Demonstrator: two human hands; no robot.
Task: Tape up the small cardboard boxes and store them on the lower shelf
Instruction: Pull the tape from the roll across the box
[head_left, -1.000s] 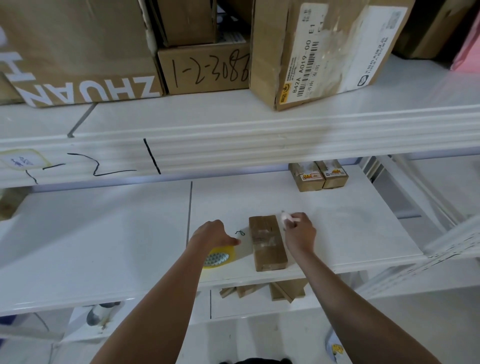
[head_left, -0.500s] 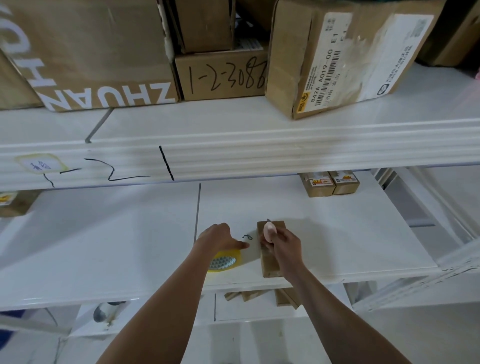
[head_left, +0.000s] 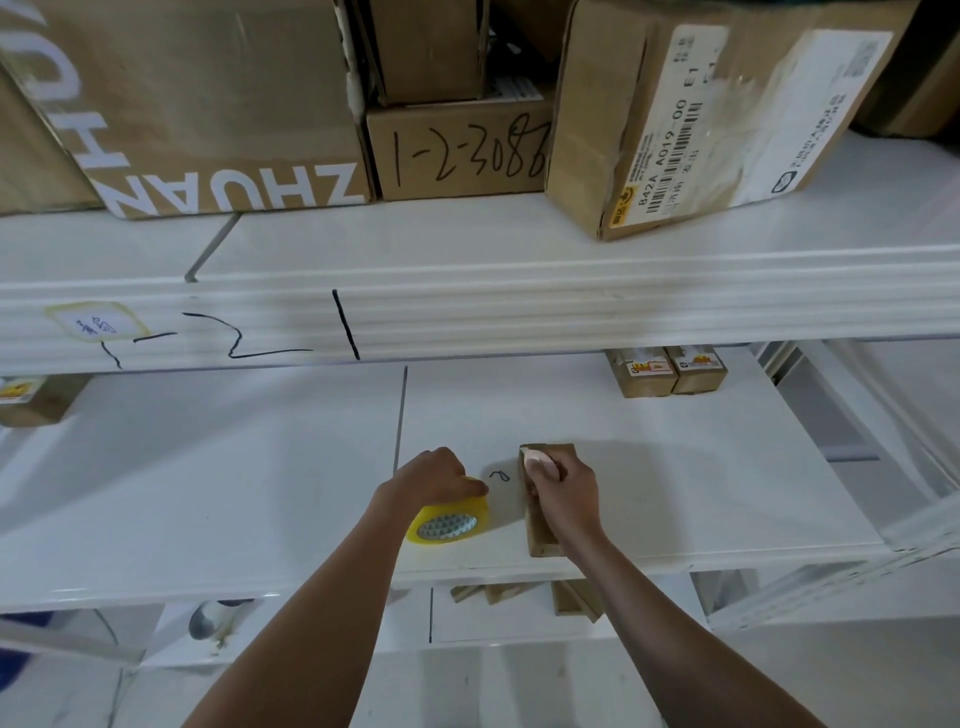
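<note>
Left hand (head_left: 434, 475) grips yellow-cored clear tape roll (head_left: 448, 522) to keep tape taut, while right hand (head_left: 563, 491), pinching a small white cutter (head_left: 537, 460), w/ curled fingers steadies small brown cardboard box (head_left: 540, 530) for cutting.

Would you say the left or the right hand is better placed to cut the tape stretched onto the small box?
Probably the right hand: it holds a small white tool over the small box, while the left hand grips the tape roll.

left hand (head_left: 434, 475) curled, gripping | right hand (head_left: 563, 486) curled, pinching | arms extended
</note>
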